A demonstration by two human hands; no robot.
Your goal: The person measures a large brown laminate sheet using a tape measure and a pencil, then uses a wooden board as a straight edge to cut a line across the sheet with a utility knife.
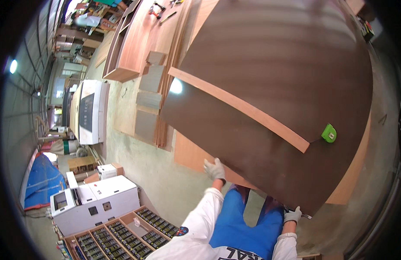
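A large dark brown sheet (269, 56) lies in front of me, its near corner by my legs. My left hand (215, 169), in a pale work glove, is at the sheet's left edge, fingers apart and holding nothing. Close to the near corner, my gloved right hand (292, 215) is closed around a small tool (307, 216) with a silvery end; most of it is hidden, so its kind is unclear. A light wooden strip (243, 110) runs diagonally across the sheet. Near the strip's right end sits a green tape measure (329, 133).
Light plywood (194, 151) shows beneath the brown sheet. Grey panels (147, 123) and a wooden cabinet frame (126, 69) lie to the left. A white machine (109, 193) and a wooden tray (137, 229) of small dark packs stand at lower left. Another person (90, 21) is far left.
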